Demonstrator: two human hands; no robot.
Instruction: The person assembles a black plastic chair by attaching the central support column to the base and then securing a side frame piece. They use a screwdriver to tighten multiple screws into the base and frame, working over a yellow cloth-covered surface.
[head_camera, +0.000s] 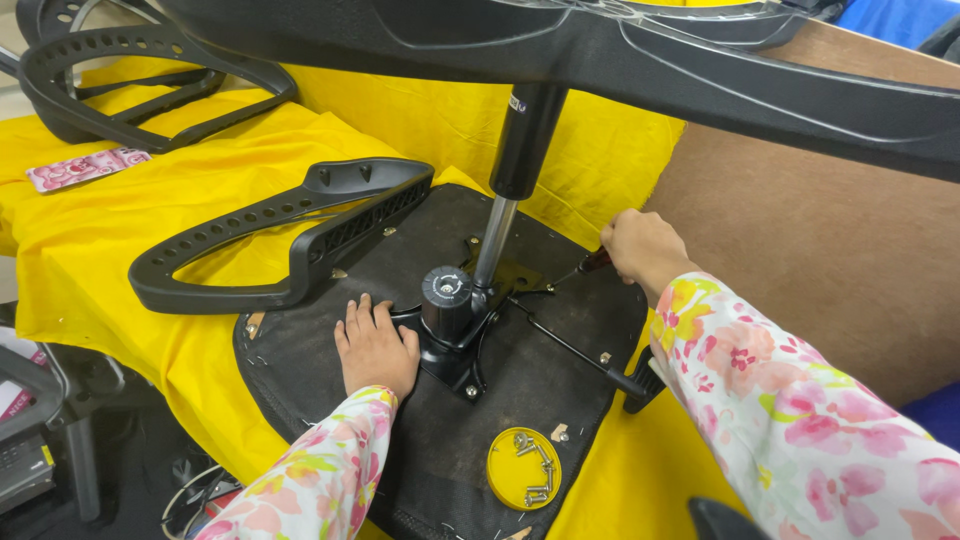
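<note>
A flat, oblong pink packet with a pale patterned print (88, 167) lies on the yellow cloth at the far left, just in front of a black perforated chair part, tilted slightly so its right end sits higher. A small white label (515, 102) clings to the black gas cylinder near its top, just under the chair base. On top of the round black knob sits a small white circular sticker (447, 287).

Lid (524, 469) with screws (536, 463) on seat underside (330, 360), before mechanism plate (463, 340); armrest (290, 230) left.
</note>
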